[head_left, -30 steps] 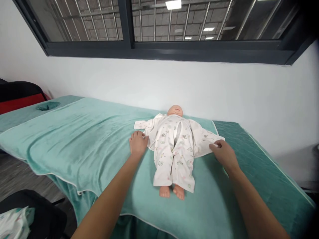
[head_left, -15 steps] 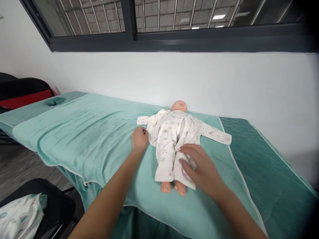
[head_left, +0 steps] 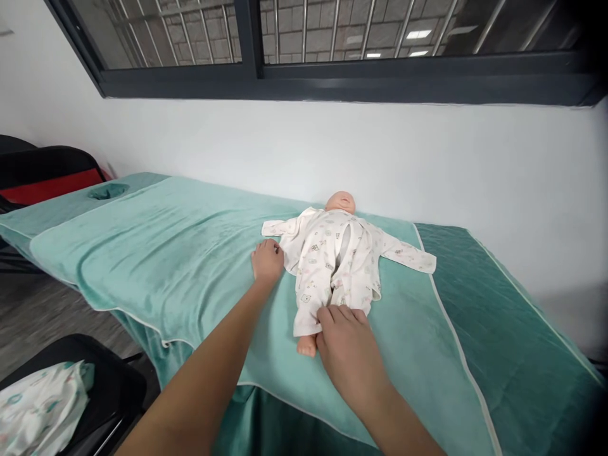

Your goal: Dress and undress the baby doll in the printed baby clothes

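A baby doll (head_left: 339, 204) lies on its back on a teal towel (head_left: 180, 253), dressed in a white printed romper (head_left: 332, 259) with both sleeves spread out. My left hand (head_left: 267, 261) rests on the towel beside the doll's left side, fingers curled against the garment's edge near the sleeve. My right hand (head_left: 349, 345) covers the doll's lower legs, its fingers closed over the romper's leg hem. One bare foot (head_left: 306, 346) sticks out to the left of that hand; the other foot is hidden under it.
The towel covers a massage bed (head_left: 498, 304) that stands against a white wall under a dark-framed window (head_left: 251, 69). A face hole (head_left: 108, 190) is at the bed's far left end. A black chair (head_left: 99, 392) with printed cloth (head_left: 40, 405) stands at lower left.
My right hand left the spread right sleeve, swept down over the doll's body and now lies on its lower legs. My left hand stayed beside the doll.
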Demonstrator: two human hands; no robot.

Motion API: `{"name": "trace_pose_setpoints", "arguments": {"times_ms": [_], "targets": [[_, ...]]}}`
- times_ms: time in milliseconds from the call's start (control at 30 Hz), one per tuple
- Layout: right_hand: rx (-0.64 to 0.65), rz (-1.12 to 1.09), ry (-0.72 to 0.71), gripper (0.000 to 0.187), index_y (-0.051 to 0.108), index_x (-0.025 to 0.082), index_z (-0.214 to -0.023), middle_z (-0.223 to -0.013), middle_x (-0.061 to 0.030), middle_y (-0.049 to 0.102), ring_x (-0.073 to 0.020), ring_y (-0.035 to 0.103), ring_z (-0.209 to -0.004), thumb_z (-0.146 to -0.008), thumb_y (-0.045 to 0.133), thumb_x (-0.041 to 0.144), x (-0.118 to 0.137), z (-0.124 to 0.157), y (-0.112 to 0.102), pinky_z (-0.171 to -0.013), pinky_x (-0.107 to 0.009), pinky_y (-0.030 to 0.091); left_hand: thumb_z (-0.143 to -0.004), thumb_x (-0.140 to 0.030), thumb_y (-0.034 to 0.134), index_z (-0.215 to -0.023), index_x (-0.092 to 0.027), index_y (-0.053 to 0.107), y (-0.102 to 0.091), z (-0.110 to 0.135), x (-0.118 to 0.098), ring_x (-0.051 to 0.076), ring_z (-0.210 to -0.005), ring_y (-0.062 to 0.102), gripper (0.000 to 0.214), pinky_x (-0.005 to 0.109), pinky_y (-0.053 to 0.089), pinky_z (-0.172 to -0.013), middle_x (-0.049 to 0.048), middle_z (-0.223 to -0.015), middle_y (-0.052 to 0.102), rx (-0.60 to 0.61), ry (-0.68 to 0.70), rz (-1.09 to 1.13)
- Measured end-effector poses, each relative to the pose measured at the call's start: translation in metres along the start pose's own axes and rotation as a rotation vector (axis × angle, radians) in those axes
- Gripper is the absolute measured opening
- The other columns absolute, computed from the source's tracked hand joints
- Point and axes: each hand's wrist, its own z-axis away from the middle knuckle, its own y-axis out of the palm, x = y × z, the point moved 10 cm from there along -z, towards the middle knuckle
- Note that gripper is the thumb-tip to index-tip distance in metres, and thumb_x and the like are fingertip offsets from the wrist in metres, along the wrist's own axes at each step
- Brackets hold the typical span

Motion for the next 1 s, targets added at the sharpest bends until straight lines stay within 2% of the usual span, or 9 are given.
{"name": "trace_pose_setpoints", "arguments": {"times_ms": [167, 267, 367, 467, 567, 633, 700, 867, 1000], "targets": [[-0.096, -0.239, -0.119, 0.018, 0.059, 0.021, -0.089, -0.084, -0.0012, 0.059, -0.0193, 0.052, -0.082, -0.09, 0.048, 0.007, 0.017, 0.005, -0.021, -0.077, -0.035, 0.033, -0.088, -0.021, 0.05, -0.09, -0.023, 0.059, 0.0, 0.0, -0.002, 0.026, -0.105, 0.059, 0.009, 0.038, 0.041, -0.084, 0.006, -0.105, 0.069, -0.007, 0.006, -0.028], [-0.089, -0.289, -0.221, 0.015, 0.06, 0.022, -0.092, -0.085, -0.0006, 0.058, -0.0185, 0.05, -0.082, -0.092, 0.049, 0.012, 0.037, 0.01, -0.03, -0.076, -0.035, 0.034, -0.088, -0.022, 0.05, -0.09, -0.023, 0.059, 0.0, 0.0, -0.002, 0.026, -0.105, 0.059, 0.009, 0.038, 0.041, -0.084, 0.0066, -0.104, 0.068, -0.01, 0.012, -0.039], [-0.075, -0.328, -0.257, 0.014, 0.061, 0.023, -0.092, -0.085, 0.0003, 0.059, -0.0178, 0.051, -0.083, -0.094, 0.05, 0.014, 0.04, 0.016, -0.033, -0.082, -0.037, 0.036, -0.089, -0.022, 0.05, -0.09, -0.023, 0.059, -0.001, 0.0, -0.003, 0.026, -0.104, 0.059, 0.009, 0.038, 0.041, -0.084, 0.0066, -0.104, 0.068, -0.006, 0.011, -0.046], [-0.143, -0.392, -0.236, 0.018, 0.06, 0.024, -0.1, -0.093, -0.0007, 0.062, -0.0174, 0.055, -0.089, -0.095, 0.048, 0.011, 0.019, 0.031, -0.04, -0.089, -0.039, 0.039, -0.089, -0.021, 0.05, -0.09, -0.023, 0.059, 0.0, 0.0, -0.003, 0.026, -0.104, 0.058, 0.01, 0.038, 0.041, -0.084, 0.0063, -0.105, 0.068, 0.0, 0.007, -0.051], [-0.26, -0.334, -0.085, 0.027, 0.056, 0.025, -0.119, -0.113, -0.006, 0.061, -0.0215, 0.056, -0.105, -0.095, 0.049, 0.015, -0.024, 0.054, -0.042, -0.089, -0.039, 0.045, -0.089, -0.022, 0.049, -0.09, -0.023, 0.059, 0.001, 0.0, -0.003, 0.026, -0.104, 0.058, 0.01, 0.038, 0.041, -0.085, 0.0061, -0.106, 0.068, 0.003, 0.004, -0.057], [-0.274, -0.284, 0.046, 0.035, 0.051, 0.026, -0.129, -0.123, -0.0095, 0.058, -0.0248, 0.056, -0.112, -0.094, 0.05, 0.019, -0.05, 0.069, -0.032, -0.086, -0.04, 0.049, -0.089, -0.022, 0.049, -0.09, -0.023, 0.058, 0.001, 0.0, -0.004, 0.026, -0.104, 0.058, 0.009, 0.039, 0.041, -0.085, 0.0064, -0.106, 0.068, 0.005, 0.003, -0.061], [-0.251, -0.269, 0.132, 0.038, 0.048, 0.025, -0.131, -0.125, -0.0113, 0.056, -0.0268, 0.056, -0.113, -0.093, 0.05, 0.022, -0.066, 0.08, -0.016, -0.085, -0.042, 0.052, -0.09, -0.022, 0.049, -0.09, -0.023, 0.058, 0.001, 0.001, -0.005, 0.027, -0.105, 0.058, 0.009, 0.039, 0.041, -0.085, 0.0068, -0.106, 0.068, 0.008, 0.003, -0.065], [-0.261, -0.24, 0.171, 0.028, 0.052, 0.025, -0.121, -0.115, -0.0098, 0.062, -0.0283, 0.059, -0.108, -0.093, 0.054, 0.023, -0.071, 0.078, 0.009, -0.086, -0.047, 0.051, -0.09, -0.022, 0.048, -0.091, -0.023, 0.059, 0.0, 0.001, -0.006, 0.027, -0.107, 0.057, 0.011, 0.039, 0.041, -0.085, 0.0076, -0.108, 0.067, 0.015, -0.003, -0.072], [-0.286, -0.307, 0.161, 0.016, 0.057, 0.024, -0.108, -0.104, -0.0072, 0.064, -0.0245, 0.061, -0.098, -0.095, 0.05, 0.017, -0.068, 0.065, 0.0, -0.081, -0.042, 0.051, -0.09, -0.021, 0.047, -0.09, -0.023, 0.058, -0.001, 0.001, -0.006, 0.027, -0.107, 0.058, 0.011, 0.039, 0.041, -0.085, 0.0078, -0.107, 0.067, 0.021, -0.006, -0.071]]}}
